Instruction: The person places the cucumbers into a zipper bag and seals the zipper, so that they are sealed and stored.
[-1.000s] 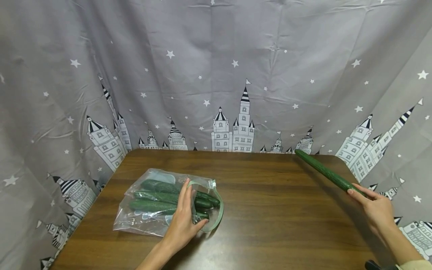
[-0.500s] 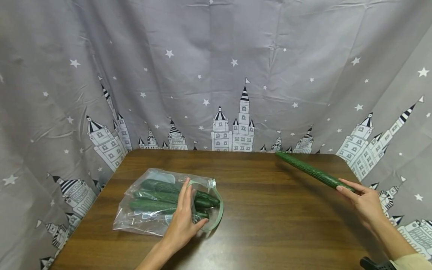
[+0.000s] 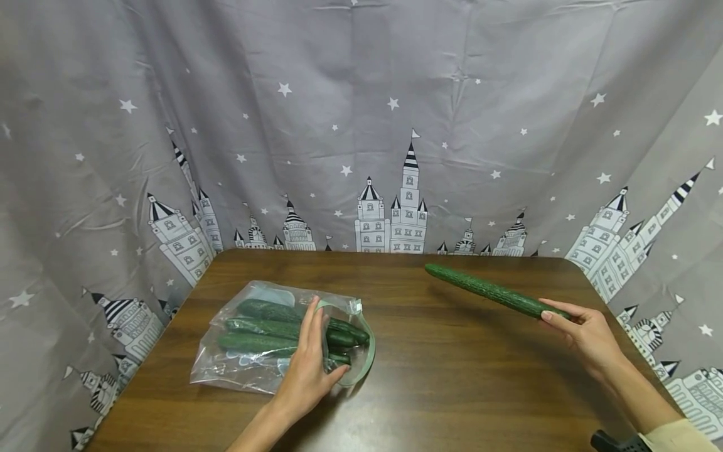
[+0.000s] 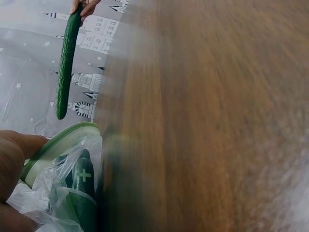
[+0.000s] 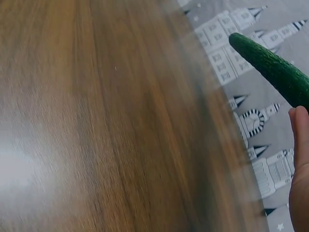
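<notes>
My right hand (image 3: 593,339) grips one end of a long green cucumber (image 3: 486,289) between thumb and fingers. The cucumber slants up and to the left over the table, its free end toward the table's middle. A clear zip bag (image 3: 226,370) with a pale green rim lies on the left, its mouth facing right. Several cucumbers (image 3: 257,343) lie inside it. At the bag's mouth, my left hand (image 3: 305,376) rests with straight fingers along the upper film and the thumb spread to the lower rim (image 4: 72,135). The left wrist view shows cucumber ends (image 4: 84,179) within the mouth.
The brown wooden table (image 3: 452,389) reaches back to a grey curtain (image 3: 316,125) printed with stars and castles. A black object (image 3: 618,441) shows at the bottom right edge, beside the right sleeve (image 3: 672,436).
My right hand has moved left with the cucumber, whose free end swings toward the table's middle, nearer the bag. My left hand and the bag have stayed in place.
</notes>
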`<state>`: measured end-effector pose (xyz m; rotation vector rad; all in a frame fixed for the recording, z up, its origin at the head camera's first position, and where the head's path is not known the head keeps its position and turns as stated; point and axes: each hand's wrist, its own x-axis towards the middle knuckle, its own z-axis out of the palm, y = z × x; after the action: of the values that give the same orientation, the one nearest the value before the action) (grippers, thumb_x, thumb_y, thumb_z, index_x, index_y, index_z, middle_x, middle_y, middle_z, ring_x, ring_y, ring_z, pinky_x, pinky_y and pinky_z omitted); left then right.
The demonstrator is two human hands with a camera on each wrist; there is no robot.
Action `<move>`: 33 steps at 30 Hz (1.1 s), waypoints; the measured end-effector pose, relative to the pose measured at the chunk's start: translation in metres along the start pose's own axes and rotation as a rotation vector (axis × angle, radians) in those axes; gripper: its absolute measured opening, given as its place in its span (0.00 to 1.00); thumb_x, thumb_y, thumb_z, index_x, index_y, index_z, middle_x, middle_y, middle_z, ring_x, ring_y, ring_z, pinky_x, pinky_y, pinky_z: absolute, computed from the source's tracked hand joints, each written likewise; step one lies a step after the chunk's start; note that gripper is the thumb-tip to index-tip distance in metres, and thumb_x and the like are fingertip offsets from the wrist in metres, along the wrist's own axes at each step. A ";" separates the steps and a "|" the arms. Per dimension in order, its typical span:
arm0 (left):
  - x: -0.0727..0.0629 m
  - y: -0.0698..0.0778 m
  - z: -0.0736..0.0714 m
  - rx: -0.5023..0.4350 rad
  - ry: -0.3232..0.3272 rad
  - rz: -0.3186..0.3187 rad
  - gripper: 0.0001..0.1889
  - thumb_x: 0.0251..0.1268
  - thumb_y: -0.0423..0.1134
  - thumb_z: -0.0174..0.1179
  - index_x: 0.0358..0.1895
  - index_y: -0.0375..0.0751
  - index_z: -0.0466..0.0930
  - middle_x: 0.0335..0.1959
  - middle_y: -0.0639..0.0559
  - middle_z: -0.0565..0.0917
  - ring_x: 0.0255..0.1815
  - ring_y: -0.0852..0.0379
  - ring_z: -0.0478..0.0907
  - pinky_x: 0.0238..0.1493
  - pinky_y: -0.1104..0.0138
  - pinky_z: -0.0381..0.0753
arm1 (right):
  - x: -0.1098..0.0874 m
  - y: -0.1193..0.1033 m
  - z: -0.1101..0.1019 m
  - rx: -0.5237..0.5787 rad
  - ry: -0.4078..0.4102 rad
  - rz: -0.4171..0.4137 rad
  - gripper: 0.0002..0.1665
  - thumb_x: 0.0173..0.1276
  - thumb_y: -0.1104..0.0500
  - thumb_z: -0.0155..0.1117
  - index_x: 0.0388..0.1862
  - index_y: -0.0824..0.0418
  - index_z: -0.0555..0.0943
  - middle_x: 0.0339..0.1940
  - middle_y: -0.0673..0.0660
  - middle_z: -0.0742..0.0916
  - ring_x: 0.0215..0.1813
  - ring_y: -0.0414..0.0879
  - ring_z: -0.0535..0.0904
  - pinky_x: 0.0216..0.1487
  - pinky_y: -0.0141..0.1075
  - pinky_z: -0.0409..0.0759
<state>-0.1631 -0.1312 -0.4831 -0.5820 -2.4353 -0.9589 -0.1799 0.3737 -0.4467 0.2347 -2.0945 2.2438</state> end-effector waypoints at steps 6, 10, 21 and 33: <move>0.001 0.002 0.000 0.018 0.001 0.011 0.69 0.29 0.28 0.88 0.79 0.26 0.49 0.84 0.39 0.44 0.73 0.32 0.65 0.68 0.48 0.72 | 0.002 -0.001 0.011 0.099 -0.108 -0.039 0.22 0.75 0.78 0.54 0.61 0.66 0.85 0.54 0.53 0.87 0.52 0.46 0.87 0.48 0.31 0.86; 0.002 0.004 -0.001 0.026 -0.009 0.003 0.68 0.30 0.28 0.88 0.79 0.25 0.50 0.84 0.37 0.45 0.73 0.32 0.65 0.68 0.47 0.72 | 0.002 -0.002 0.016 0.130 -0.170 -0.056 0.22 0.75 0.80 0.52 0.63 0.73 0.81 0.56 0.55 0.86 0.55 0.46 0.86 0.55 0.37 0.84; 0.008 0.010 -0.004 0.031 -0.040 -0.009 0.68 0.31 0.28 0.88 0.80 0.27 0.50 0.85 0.45 0.42 0.52 0.34 0.82 0.54 0.46 0.85 | -0.006 -0.007 0.030 0.097 -0.286 -0.034 0.24 0.75 0.80 0.50 0.62 0.68 0.84 0.56 0.57 0.87 0.55 0.46 0.85 0.57 0.40 0.83; 0.011 0.009 -0.004 0.024 -0.065 -0.044 0.70 0.32 0.28 0.87 0.81 0.29 0.47 0.86 0.47 0.41 0.48 0.37 0.83 0.53 0.49 0.86 | -0.005 -0.006 0.059 -0.095 -0.356 -0.009 0.21 0.74 0.75 0.57 0.64 0.70 0.82 0.51 0.56 0.89 0.47 0.41 0.85 0.44 0.32 0.87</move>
<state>-0.1664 -0.1256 -0.4696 -0.5613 -2.5232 -0.9409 -0.1697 0.3153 -0.4383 0.6812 -2.3497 2.2248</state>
